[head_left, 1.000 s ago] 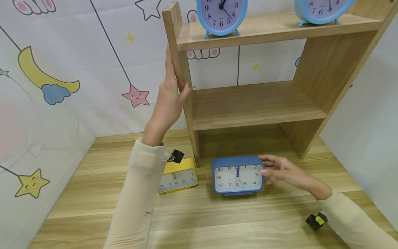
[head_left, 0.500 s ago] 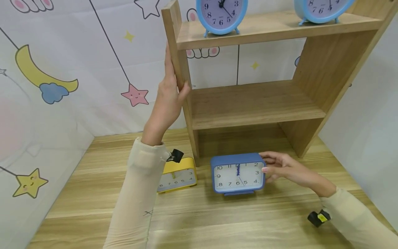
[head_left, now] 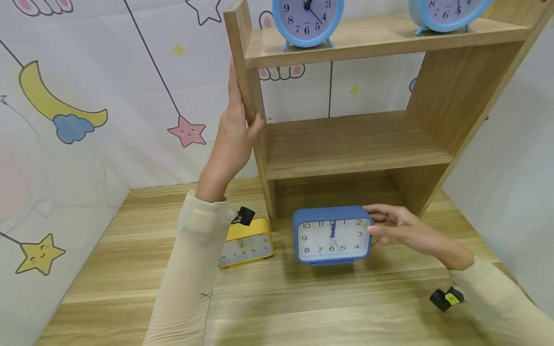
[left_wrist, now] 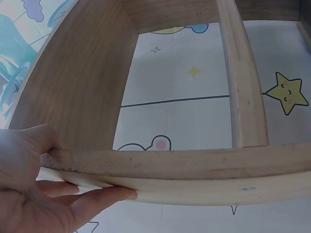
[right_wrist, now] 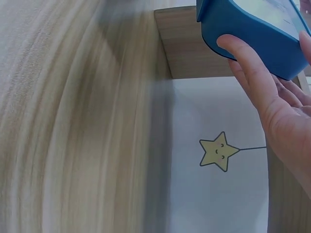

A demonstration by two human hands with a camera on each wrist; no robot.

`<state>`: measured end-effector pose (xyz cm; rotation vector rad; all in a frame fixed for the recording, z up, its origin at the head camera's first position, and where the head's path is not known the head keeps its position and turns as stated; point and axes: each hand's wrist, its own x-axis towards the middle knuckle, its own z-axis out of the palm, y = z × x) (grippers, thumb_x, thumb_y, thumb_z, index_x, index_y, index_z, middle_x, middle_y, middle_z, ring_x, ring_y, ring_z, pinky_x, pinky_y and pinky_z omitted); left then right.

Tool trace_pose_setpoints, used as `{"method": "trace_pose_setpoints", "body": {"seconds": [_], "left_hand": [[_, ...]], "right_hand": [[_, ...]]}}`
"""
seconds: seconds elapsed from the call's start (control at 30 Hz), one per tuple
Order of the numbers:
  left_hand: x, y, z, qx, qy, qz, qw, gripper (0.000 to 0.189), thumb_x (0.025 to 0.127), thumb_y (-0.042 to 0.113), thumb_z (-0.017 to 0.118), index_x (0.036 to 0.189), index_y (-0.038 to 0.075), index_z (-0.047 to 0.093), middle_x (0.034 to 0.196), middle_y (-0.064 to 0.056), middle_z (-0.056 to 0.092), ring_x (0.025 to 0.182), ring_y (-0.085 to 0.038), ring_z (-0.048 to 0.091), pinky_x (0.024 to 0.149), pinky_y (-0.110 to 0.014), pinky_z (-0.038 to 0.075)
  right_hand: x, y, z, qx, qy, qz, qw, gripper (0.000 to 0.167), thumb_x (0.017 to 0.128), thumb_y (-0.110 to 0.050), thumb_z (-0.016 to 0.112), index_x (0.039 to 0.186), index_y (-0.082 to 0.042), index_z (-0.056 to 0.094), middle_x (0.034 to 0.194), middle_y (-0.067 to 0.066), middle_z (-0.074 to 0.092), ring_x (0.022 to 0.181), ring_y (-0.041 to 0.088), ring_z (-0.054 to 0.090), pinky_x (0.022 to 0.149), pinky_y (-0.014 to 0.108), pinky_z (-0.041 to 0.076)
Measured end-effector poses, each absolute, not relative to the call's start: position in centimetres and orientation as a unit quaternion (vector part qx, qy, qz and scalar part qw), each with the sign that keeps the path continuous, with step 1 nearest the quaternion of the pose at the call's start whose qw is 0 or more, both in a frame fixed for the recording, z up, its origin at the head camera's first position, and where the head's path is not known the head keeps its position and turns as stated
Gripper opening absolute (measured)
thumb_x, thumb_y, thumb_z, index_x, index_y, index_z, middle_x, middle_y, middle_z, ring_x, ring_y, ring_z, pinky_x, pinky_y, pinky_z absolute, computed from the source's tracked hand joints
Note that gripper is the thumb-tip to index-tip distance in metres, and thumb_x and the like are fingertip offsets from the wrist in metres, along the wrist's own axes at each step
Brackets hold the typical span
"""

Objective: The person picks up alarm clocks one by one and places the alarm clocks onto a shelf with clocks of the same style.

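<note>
My left hand (head_left: 235, 127) grips the left side panel of a wooden shelf unit (head_left: 359, 144). Its thumb lies on the front edge and its fingers run along the outer face, as the left wrist view also shows around the panel (left_wrist: 194, 165). With the right hand (head_left: 400, 228) I hold a blue alarm clock (head_left: 333, 235) by its right end, thumb at the front. The clock hangs slightly above the table, upright, its white dial towards me, in front of the bottom compartment. In the right wrist view a finger presses the clock's blue case (right_wrist: 257, 41).
A yellow alarm clock (head_left: 246, 242) stands on the wooden table (head_left: 277, 307), partly behind my left sleeve. Two light-blue round alarm clocks stand on the top shelf, one at left (head_left: 307, 21) and one at right (head_left: 447, 14). Printed white cloth (head_left: 143, 96) covers the walls behind.
My right hand has raised the blue alarm clock a little off the table and shifted it slightly right. The left hand keeps its place on the shelf panel.
</note>
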<state>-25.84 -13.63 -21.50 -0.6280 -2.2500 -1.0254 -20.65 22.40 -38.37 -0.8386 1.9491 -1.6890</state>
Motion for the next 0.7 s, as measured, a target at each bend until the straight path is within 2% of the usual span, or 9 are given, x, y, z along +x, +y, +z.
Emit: {"method": "trace_pose_setpoints", "body": {"seconds": [0.4,0.7], "left_hand": [[-25.8,-13.6,-21.5,-0.23,-0.846,-0.383,0.291,0.09,0.097,-0.001,0.05,0.16,0.02,-0.01,0.154,-0.01,0.037,0.119,-0.023,0.054,0.095,-0.029,0.047],[-25.8,-13.6,-21.4,-0.233,-0.845,-0.384,0.29,0.09,0.097,-0.001,0.05,0.16,0.021,-0.01,0.156,-0.008,0.034,0.12,-0.023,0.054,0.094,-0.03,0.048]], "right_hand": [[-20.8,22.9,-37.9,-0.309,0.703,-0.607,0.206,0.052,0.101,0.002,0.049,0.144,0.02,0.026,0.127,0.017,0.061,0.104,0.03,0.066,0.079,0.055,0.054],[-20.8,23.1,-37.0,-0.302,0.711,-0.603,0.2,0.056,0.101,0.002,0.049,0.145,0.022,0.02,0.125,0.014,0.063,0.102,0.033,0.067,0.078,0.051,0.056]]}}
